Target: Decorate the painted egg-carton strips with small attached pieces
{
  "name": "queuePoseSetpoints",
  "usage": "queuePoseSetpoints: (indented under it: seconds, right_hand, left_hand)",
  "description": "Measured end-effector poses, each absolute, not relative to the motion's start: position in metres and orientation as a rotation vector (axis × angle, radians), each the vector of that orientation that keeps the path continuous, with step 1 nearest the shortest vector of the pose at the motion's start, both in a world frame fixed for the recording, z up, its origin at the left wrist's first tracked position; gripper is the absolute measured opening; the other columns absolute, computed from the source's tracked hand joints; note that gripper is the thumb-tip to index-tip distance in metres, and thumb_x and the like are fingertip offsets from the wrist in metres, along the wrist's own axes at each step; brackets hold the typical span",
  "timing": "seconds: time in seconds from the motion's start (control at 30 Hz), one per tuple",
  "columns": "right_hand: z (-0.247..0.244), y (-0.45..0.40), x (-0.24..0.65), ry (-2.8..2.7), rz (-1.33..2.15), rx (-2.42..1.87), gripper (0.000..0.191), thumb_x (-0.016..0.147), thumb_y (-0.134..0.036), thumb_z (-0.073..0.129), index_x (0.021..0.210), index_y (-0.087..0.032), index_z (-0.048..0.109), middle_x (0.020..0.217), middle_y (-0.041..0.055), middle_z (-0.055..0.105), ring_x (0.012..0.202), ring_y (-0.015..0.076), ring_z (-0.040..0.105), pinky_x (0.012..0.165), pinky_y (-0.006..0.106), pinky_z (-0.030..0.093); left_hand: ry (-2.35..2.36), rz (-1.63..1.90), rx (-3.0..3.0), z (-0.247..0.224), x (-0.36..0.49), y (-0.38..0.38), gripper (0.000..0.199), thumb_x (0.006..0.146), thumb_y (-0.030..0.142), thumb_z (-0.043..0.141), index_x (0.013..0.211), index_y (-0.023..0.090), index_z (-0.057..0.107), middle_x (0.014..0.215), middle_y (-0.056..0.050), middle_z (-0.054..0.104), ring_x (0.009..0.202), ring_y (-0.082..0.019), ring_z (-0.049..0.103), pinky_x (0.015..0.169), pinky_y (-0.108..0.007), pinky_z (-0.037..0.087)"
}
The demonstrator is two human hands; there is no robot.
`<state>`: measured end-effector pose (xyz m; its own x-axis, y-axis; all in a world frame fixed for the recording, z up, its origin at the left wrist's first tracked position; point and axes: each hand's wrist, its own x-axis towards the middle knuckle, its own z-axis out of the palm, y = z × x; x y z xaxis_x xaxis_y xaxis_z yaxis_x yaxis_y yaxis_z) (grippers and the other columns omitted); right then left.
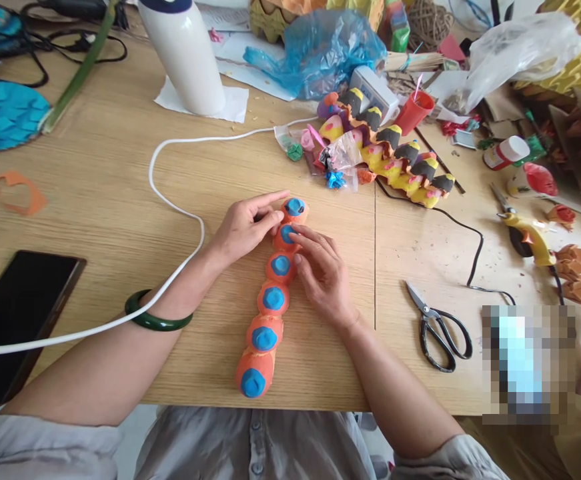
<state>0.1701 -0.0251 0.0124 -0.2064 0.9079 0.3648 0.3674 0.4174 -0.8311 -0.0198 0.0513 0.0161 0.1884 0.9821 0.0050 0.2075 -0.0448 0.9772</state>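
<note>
A painted egg-carton strip [272,298] lies lengthwise on the table before me. Its row of orange bumps has blue tops, and the farthest blue top carries a dark mark. At the far end, my left hand [250,227] grips the strip's left side, thumb against the bump and index finger stretched out past it. My right hand [323,273] holds the strip from the right, fingertips on the second bump's blue top and thumb beside the third. The strip's underside is hidden. A green bangle [158,311] circles my left wrist.
A white cable [203,230] crosses over my left forearm. Scissors [437,327] lie right, a phone [17,327] left. A white bottle [185,60], painted egg-carton strips [395,150], a blue bag [330,53] and a yellow glue gun [527,237] stand or lie farther off. A person's arm shows at right.
</note>
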Motion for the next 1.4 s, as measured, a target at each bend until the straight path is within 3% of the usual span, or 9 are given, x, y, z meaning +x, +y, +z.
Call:
queuePoseSetpoints:
  seconds: [0.2,0.4,0.6,0.77,1.2,1.4]
  right_hand:
    - [0.0138,-0.0246,0.1695,-1.757,0.747,-1.095,0.030,0.105,-0.023,0.055,0.130,-0.029,0.071,0.141,0.0072,0.073,0.132,0.0226,0.065,0.114,0.050,0.052]
    - [0.0156,-0.0245,0.1690,-1.762,0.763,-1.123,0.030,0.106,-0.025,0.054,0.129,-0.030,0.071,0.141,0.0058,0.073,0.132,0.0232,0.065,0.114,0.051,0.052]
    - [0.0161,-0.0247,0.1689,-1.758,0.759,-1.120,0.030,0.106,-0.024,0.054,0.129,-0.030,0.071,0.141,0.0065,0.073,0.132,0.0231,0.065,0.113,0.050,0.052]
    - [0.0146,-0.0243,0.1692,-1.754,0.765,-1.129,0.029,0.105,-0.025,0.055,0.128,-0.031,0.072,0.140,0.0054,0.073,0.132,0.0235,0.065,0.113,0.051,0.053]
    - [0.0134,-0.0232,0.1692,-1.723,0.799,-1.113,0.027,0.105,-0.025,0.057,0.126,-0.031,0.073,0.140,0.0059,0.074,0.132,0.0231,0.066,0.113,0.051,0.053]
    - [0.0156,-0.0238,0.1702,-1.701,0.850,-1.101,0.026,0.104,-0.027,0.059,0.124,-0.032,0.074,0.140,0.0057,0.074,0.135,0.0236,0.064,0.116,0.052,0.052]
  left_hand:
    - [1.151,0.917,1.509,0.0205,-0.0233,0.0527,0.056,0.088,0.032,0.068,0.140,0.013,0.071,0.059,0.005,0.052,0.057,-0.012,0.047,0.058,-0.025,0.041]
    - [1.158,0.973,1.465,0.0163,-0.0242,0.0541,0.046,0.094,0.043,0.066,0.129,0.016,0.077,0.060,0.003,0.054,0.055,-0.011,0.045,0.057,-0.024,0.041]
    - [1.169,1.019,1.486,0.0141,-0.0181,0.0552,0.042,0.092,0.040,0.069,0.124,0.014,0.078,0.062,0.003,0.057,0.059,-0.011,0.049,0.060,-0.024,0.043]
    - [1.181,1.024,1.437,0.0163,-0.0190,0.0525,0.040,0.097,0.045,0.062,0.118,0.016,0.080,0.059,0.004,0.053,0.054,-0.011,0.046,0.057,-0.025,0.041]
    - [1.178,1.032,1.503,0.0145,-0.0200,0.0526,0.043,0.091,0.035,0.066,0.126,0.012,0.077,0.062,0.002,0.057,0.058,-0.012,0.050,0.059,-0.025,0.044]
    - [1.191,1.075,1.415,0.0113,-0.0213,0.0506,0.040,0.095,0.042,0.064,0.121,0.016,0.079,0.061,0.003,0.056,0.055,-0.011,0.048,0.054,-0.024,0.039]
